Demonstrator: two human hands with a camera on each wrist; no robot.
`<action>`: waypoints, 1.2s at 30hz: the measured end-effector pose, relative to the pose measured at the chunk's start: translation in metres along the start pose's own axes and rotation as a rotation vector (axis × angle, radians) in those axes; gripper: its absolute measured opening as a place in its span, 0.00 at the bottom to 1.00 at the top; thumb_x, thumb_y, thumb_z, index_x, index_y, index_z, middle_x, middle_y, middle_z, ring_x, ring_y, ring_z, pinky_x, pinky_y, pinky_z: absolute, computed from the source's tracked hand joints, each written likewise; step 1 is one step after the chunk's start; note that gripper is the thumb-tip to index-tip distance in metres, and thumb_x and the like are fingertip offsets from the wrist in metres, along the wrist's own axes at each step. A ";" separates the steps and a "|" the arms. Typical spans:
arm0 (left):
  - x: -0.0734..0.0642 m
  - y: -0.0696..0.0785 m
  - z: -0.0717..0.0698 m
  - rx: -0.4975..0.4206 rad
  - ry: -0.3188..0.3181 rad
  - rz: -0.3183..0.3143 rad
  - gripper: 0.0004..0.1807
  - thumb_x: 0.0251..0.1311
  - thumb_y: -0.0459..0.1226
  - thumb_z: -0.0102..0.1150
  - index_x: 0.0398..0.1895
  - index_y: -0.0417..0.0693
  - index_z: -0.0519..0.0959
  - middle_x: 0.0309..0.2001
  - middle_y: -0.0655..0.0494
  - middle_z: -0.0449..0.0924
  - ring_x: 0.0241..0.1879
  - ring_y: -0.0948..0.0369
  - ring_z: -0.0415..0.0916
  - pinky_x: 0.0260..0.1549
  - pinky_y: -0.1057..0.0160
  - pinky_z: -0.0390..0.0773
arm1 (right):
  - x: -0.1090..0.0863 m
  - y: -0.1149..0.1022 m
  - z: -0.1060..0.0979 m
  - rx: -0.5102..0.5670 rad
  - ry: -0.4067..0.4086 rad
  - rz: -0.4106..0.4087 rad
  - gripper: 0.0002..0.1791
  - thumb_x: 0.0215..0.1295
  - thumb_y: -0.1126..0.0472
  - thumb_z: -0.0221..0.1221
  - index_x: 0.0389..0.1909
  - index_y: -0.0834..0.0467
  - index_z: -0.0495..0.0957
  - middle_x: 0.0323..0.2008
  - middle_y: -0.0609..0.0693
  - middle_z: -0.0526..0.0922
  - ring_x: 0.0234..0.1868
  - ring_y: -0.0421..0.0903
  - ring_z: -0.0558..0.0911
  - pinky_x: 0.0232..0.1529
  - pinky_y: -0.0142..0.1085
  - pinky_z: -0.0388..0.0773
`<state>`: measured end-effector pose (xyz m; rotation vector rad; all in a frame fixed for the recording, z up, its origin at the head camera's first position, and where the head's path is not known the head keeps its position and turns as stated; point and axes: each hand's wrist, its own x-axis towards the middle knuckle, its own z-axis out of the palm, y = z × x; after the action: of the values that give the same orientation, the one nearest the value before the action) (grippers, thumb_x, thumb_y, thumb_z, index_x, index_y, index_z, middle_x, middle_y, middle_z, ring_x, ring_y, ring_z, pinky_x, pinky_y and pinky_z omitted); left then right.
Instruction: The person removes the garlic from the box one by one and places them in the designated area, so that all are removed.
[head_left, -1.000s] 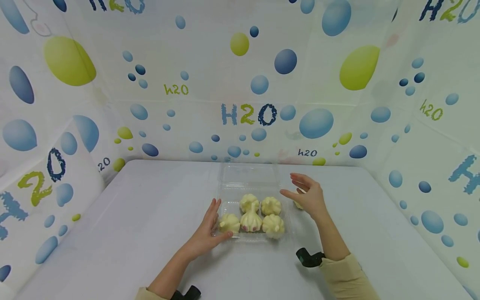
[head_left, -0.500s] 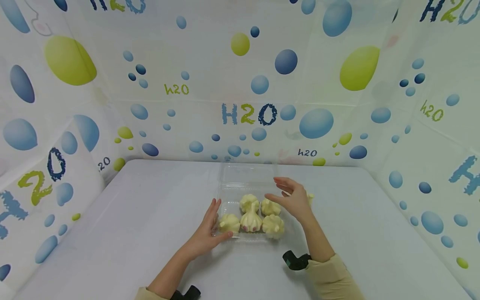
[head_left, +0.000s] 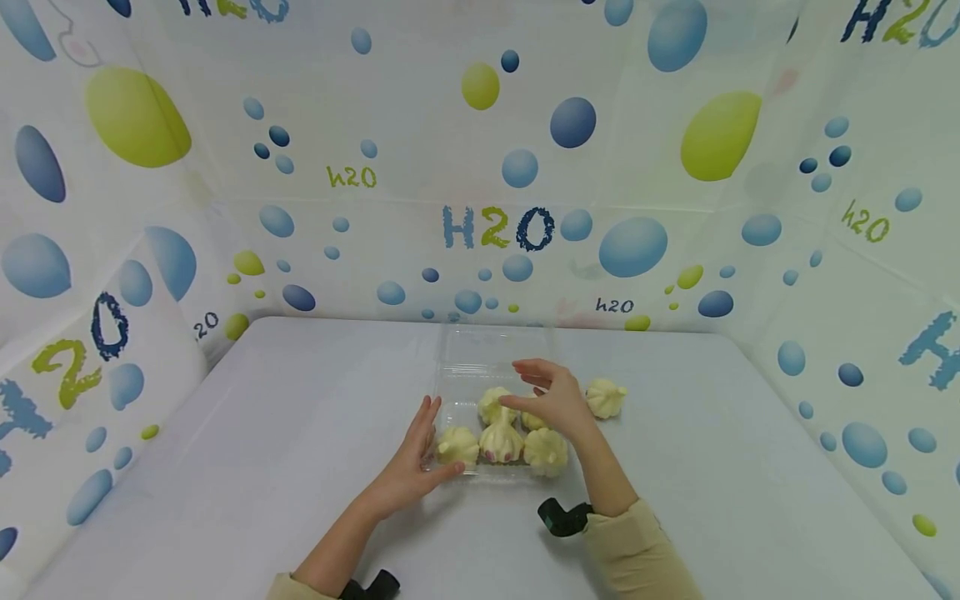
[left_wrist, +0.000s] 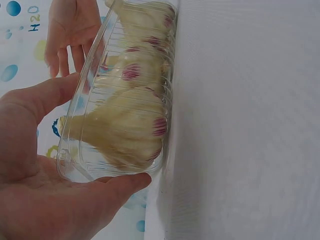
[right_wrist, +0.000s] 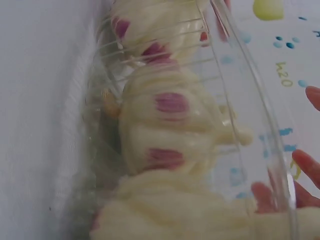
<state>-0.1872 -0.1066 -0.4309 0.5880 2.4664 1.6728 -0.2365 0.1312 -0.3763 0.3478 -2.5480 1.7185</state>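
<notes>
A clear plastic container (head_left: 495, 473) with its lid open holds several garlic bulbs (head_left: 501, 446), pale with purple patches. My left hand (head_left: 411, 467) grips its left end; in the left wrist view the thumb and a finger (left_wrist: 55, 95) lie on either side of the corner. Over the back part of the container hovers my right hand (head_left: 555, 400), its fingers spread and loosely bent, nothing between them. It partly hides the back right bulb. Another garlic bulb (head_left: 606, 398) lies on the table to the right of the container.
The raised clear lid (head_left: 495, 346) reaches toward the back of the white table (head_left: 315, 400). A white sheet (head_left: 405, 100) printed with bubbles surrounds the table. Black wrist devices (head_left: 564, 518) sit at both wrists.
My right hand has moved left, away from the loose garlic bulb on the right to above the container, uncovering that bulb. The left hand has kept its place on the container.
</notes>
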 end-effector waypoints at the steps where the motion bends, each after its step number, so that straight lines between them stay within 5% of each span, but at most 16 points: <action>1: 0.000 0.000 0.000 0.003 0.000 0.001 0.50 0.54 0.38 0.63 0.72 0.50 0.39 0.71 0.45 0.26 0.68 0.42 0.37 0.60 0.41 0.50 | 0.001 0.000 0.001 -0.006 0.000 -0.002 0.31 0.45 0.56 0.71 0.53 0.58 0.74 0.55 0.54 0.75 0.57 0.53 0.71 0.57 0.48 0.66; 13: 0.005 -0.001 0.001 -0.005 -0.003 -0.005 0.51 0.54 0.40 0.64 0.72 0.52 0.39 0.71 0.46 0.26 0.68 0.43 0.38 0.61 0.42 0.49 | 0.018 0.005 0.018 -0.096 0.030 -0.070 0.29 0.42 0.58 0.72 0.49 0.60 0.77 0.50 0.54 0.78 0.53 0.56 0.75 0.54 0.49 0.69; 20: 0.008 -0.003 0.002 -0.006 -0.003 -0.006 0.52 0.54 0.40 0.64 0.72 0.52 0.37 0.71 0.47 0.25 0.68 0.44 0.37 0.61 0.42 0.50 | 0.026 0.008 0.026 -0.144 -0.015 0.003 0.29 0.43 0.58 0.72 0.50 0.60 0.76 0.51 0.57 0.76 0.54 0.58 0.74 0.49 0.46 0.74; 36: 0.011 0.003 0.006 -0.026 0.002 0.005 0.50 0.55 0.38 0.63 0.72 0.51 0.38 0.71 0.45 0.25 0.68 0.43 0.37 0.61 0.43 0.48 | 0.036 0.018 0.033 -0.442 -0.016 -0.009 0.28 0.38 0.58 0.73 0.44 0.63 0.79 0.43 0.58 0.80 0.46 0.54 0.77 0.48 0.44 0.73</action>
<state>-0.1950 -0.0962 -0.4294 0.5909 2.4429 1.7052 -0.2721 0.1013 -0.3991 0.3436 -2.8270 1.1008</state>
